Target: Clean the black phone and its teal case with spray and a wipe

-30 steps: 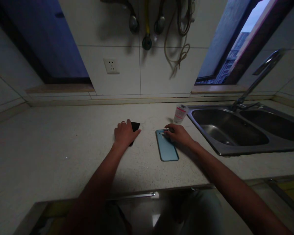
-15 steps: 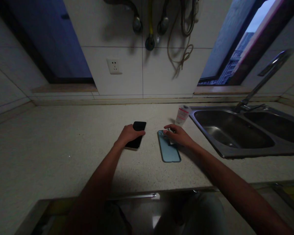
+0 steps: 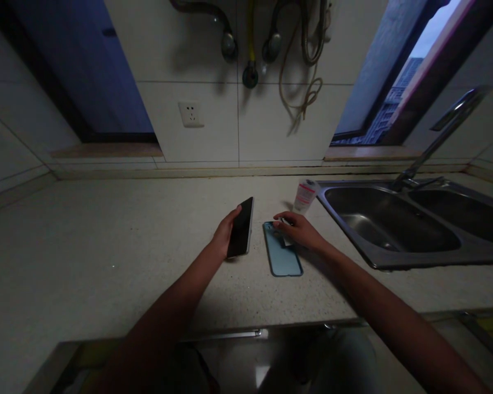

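Note:
My left hand [image 3: 225,234] grips a black phone [image 3: 241,228] and holds it tilted up on its edge just above the speckled counter [image 3: 107,235]. Right of it a light blue phone case [image 3: 282,255] lies flat on the counter. My right hand [image 3: 299,230] rests on the far end of the case, fingers curled and pressing a small white piece [image 3: 286,239] against it. The two hands are a short gap apart.
A small white bottle with a pink label [image 3: 305,195] stands by the corner of a double steel sink [image 3: 394,219] with a tall tap [image 3: 439,137]. A wall socket [image 3: 191,114], hoses and pipes [image 3: 271,44] hang on the tiled back wall.
My left hand has lifted the black phone from lying flat on the counter and tipped it up on its edge. The right hand has stayed on the blue case.

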